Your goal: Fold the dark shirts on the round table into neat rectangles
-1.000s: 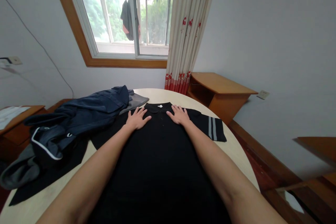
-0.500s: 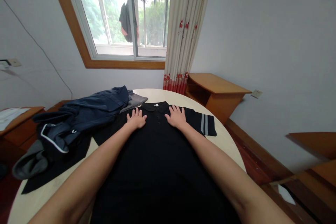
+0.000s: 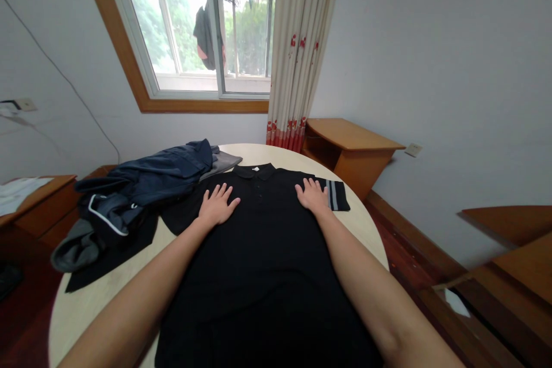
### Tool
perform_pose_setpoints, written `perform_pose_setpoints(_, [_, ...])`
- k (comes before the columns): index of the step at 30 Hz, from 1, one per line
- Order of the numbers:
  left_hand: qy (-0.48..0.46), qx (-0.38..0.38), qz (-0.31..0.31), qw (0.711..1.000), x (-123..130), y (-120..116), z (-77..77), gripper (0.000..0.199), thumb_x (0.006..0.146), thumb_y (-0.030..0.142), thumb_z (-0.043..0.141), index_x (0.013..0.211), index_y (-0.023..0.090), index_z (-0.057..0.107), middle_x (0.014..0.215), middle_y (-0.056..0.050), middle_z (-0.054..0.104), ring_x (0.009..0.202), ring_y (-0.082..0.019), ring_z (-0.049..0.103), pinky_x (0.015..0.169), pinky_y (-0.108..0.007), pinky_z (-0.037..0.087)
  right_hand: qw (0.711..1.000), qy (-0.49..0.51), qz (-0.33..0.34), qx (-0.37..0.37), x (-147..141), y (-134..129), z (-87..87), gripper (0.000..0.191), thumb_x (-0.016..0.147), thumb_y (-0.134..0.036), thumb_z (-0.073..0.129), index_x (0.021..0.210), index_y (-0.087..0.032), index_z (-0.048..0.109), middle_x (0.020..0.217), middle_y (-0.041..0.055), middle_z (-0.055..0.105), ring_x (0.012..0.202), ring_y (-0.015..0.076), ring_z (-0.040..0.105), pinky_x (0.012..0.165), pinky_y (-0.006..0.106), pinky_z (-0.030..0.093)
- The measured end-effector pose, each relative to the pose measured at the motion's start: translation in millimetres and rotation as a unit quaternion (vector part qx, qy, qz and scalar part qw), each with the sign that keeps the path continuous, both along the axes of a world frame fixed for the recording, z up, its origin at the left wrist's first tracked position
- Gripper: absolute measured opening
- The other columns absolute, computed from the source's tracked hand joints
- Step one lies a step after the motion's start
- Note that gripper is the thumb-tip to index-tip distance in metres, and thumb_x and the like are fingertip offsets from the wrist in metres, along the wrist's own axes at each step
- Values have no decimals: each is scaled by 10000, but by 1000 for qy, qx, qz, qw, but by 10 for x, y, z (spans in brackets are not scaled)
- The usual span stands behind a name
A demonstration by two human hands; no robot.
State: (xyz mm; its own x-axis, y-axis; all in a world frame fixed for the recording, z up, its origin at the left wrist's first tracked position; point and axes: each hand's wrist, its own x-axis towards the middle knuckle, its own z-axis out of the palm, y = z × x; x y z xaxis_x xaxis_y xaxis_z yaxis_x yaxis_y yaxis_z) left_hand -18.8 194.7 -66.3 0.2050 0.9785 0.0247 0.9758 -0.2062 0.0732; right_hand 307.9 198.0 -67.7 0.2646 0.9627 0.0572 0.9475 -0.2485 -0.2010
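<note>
A black polo shirt (image 3: pixel 263 241) lies spread out on the round pale table (image 3: pixel 362 236), its collar towards the window. Two grey stripes cross the cuff of its right-hand sleeve. Flat on the shirt's upper left part rests my left hand (image 3: pixel 216 205), fingers spread. My right hand (image 3: pixel 313 194) lies open near the right shoulder, beside the striped sleeve. Neither hand grips the cloth. The shirt's left sleeve runs towards a heap of clothes, and its end is hard to make out there.
Dark blue clothing (image 3: pixel 159 175) is heaped on the table's left, with a grey garment (image 3: pixel 222 162) behind it and a rolled dark grey piece (image 3: pixel 77 247) at the edge. A wooden cabinet (image 3: pixel 353 138) stands beyond the table, by the curtain (image 3: pixel 297 69). Left is a wooden desk (image 3: pixel 47 207).
My right hand has slid right, from beside the collar to near the striped sleeve. My left hand has come slightly nearer and left. The view has shifted a little.
</note>
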Motion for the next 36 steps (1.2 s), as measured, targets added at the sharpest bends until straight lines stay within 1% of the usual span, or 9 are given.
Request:
perform_pose_setpoints(10, [-3, -39, 105, 994, -238, -182, 108, 846, 911, 752, 177, 1610, 285, 275, 1696, -41, 133, 1531, -444, 116, 1138, -727, 201, 992, 50, -111, -31, 545, 58, -49, 775, 992, -597, 215, 1608, -129, 259, 1688, 127, 148, 1544, 386, 92, 1220, 571, 125])
perform_pose_setpoints(13, [-7, -61, 150, 987, -431, -148, 209, 866, 908, 746, 207, 1609, 243, 281, 1691, -96, 157, 1479, -463, 271, 1107, -688, 309, 991, 46, -124, -33, 559, 49, 1, 776, 1000, -569, 230, 1607, -84, 238, 1684, 149, 154, 1543, 386, 92, 1230, 540, 113])
perform_pose_setpoints(16, [-5, -81, 174, 981, -453, -84, 324, 814, 938, 684, 220, 1562, 190, 389, 1644, -168, 293, 1397, -447, 426, 1088, -634, 373, 988, 28, -151, -26, 323, 68, 97, 757, 1004, -519, 268, 1582, -29, 272, 1666, 199, 184, 1527, 426, 122, 1213, 598, 95])
perform_pose_setpoints(18, [1, -69, 145, 987, -323, -41, 360, 784, 941, 668, 246, 1534, 192, 438, 1622, -176, 340, 1399, -447, 424, 1100, -648, 351, 996, -1, -95, 2, 27, 103, 152, 724, 1007, -492, 282, 1570, -38, 303, 1662, 204, 195, 1528, 412, 127, 1204, 622, 81])
perform_pose_setpoints(21, [-6, -54, 72, 996, -52, 16, 307, 782, 931, 691, 256, 1567, 254, 379, 1672, -104, 238, 1492, -453, 248, 1120, -709, 274, 997, -16, 71, 14, -440, 155, 164, 687, 1016, -511, 269, 1582, -123, 303, 1670, 138, 215, 1542, 317, 140, 1220, 581, 88])
perform_pose_setpoints(24, [-16, -55, 67, 996, 61, 79, 183, 819, 920, 738, 191, 1601, 295, 298, 1694, -35, 146, 1533, -453, 84, 1124, -769, 172, 993, 7, 118, -17, -629, 172, 95, 704, 1016, -568, 247, 1587, -161, 309, 1675, 100, 212, 1542, 300, 155, 1228, 555, 115])
perform_pose_setpoints(28, [-15, -40, 54, 998, -70, 152, 91, 833, 920, 750, 152, 1614, 300, 254, 1696, 0, 119, 1548, -408, 59, 1166, -730, 121, 997, 1, 77, -15, -329, 166, 4, 717, 1020, -583, 215, 1588, -158, 312, 1681, 84, 196, 1548, 287, 139, 1237, 527, 121])
perform_pose_setpoints(32, [-2, -51, 57, 997, -134, 166, 111, 825, 935, 728, 147, 1622, 277, 228, 1697, -8, 95, 1549, -402, 52, 1172, -718, 122, 999, -10, 25, -18, 65, 169, -29, 703, 1019, -579, 220, 1593, -183, 305, 1681, 63, 202, 1543, 305, 154, 1228, 551, 138])
perform_pose_setpoints(36, [5, -73, 28, 997, -190, 188, 139, 830, 937, 730, 195, 1621, 262, 231, 1692, -37, 84, 1548, -398, 72, 1174, -704, 151, 1000, -14, 10, -16, 215, 171, -50, 729, 1011, -597, 231, 1595, -166, 298, 1677, 81, 214, 1537, 327, 166, 1226, 547, 147])
